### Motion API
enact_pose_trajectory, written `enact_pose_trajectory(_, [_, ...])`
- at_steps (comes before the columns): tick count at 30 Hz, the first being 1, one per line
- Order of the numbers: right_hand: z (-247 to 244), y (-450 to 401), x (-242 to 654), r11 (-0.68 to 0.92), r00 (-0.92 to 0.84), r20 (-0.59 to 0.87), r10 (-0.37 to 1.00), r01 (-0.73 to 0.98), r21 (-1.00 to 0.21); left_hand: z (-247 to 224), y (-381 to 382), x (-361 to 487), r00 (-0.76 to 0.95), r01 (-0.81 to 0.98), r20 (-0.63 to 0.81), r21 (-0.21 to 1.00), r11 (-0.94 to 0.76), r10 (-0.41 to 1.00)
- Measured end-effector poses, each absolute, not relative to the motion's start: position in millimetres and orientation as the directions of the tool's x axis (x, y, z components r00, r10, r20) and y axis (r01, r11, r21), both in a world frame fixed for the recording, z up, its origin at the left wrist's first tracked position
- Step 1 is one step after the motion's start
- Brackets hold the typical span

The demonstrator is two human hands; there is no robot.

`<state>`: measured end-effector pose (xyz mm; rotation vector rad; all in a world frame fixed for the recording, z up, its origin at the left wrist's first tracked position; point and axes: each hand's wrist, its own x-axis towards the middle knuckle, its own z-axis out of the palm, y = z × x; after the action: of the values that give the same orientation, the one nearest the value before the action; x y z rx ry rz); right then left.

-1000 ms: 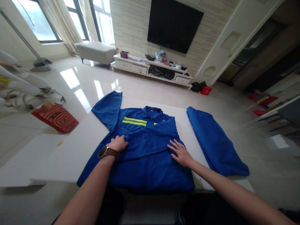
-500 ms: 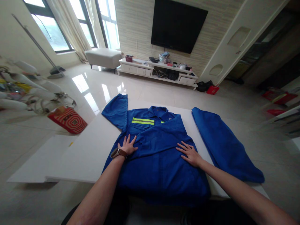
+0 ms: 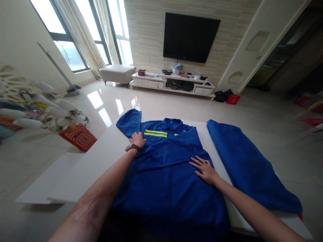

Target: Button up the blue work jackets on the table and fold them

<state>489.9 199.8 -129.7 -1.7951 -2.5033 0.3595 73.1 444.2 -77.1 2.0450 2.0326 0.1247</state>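
Observation:
A blue work jacket (image 3: 174, 174) lies front up on the white table (image 3: 93, 164), collar away from me. A yellow and grey reflective stripe crosses its chest, and one sleeve is folded across the body. Where the other sleeve (image 3: 130, 122) meets the jacket's left side, my left hand (image 3: 137, 140), with a watch on the wrist, has its fingers curled onto the cloth. My right hand (image 3: 205, 171) rests flat on the jacket's right side, fingers spread. To the right lies a separate folded blue garment (image 3: 249, 164).
Left of the table stands a red paper bag (image 3: 78, 137). Past the glossy floor are a white TV cabinet (image 3: 148, 81) with clutter on top, a padded bench (image 3: 117, 74) and a wall television (image 3: 190, 37). A red bag (image 3: 232, 98) sits beside the cabinet.
My left hand has moved up the jacket's left side toward the sleeve, and its spread fingers have curled. The right hand stays flat in place. The view has tilted up slightly.

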Motion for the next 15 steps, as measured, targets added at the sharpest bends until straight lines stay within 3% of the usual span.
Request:
enact_pose_trajectory(8, [-134, 200, 491, 0.291, -0.328, -0.110, 0.938, 0.920, -0.262, -74, 489, 35, -0.118, 0.941, -0.113, 0.306, 0.147, 0.987])
enact_pose_trajectory(15, [-134, 201, 490, 0.291, -0.324, -0.091, 0.942, 0.918, -0.268, -82, 437, -61, -0.389, 0.843, -0.170, 0.330, 0.425, 0.905])
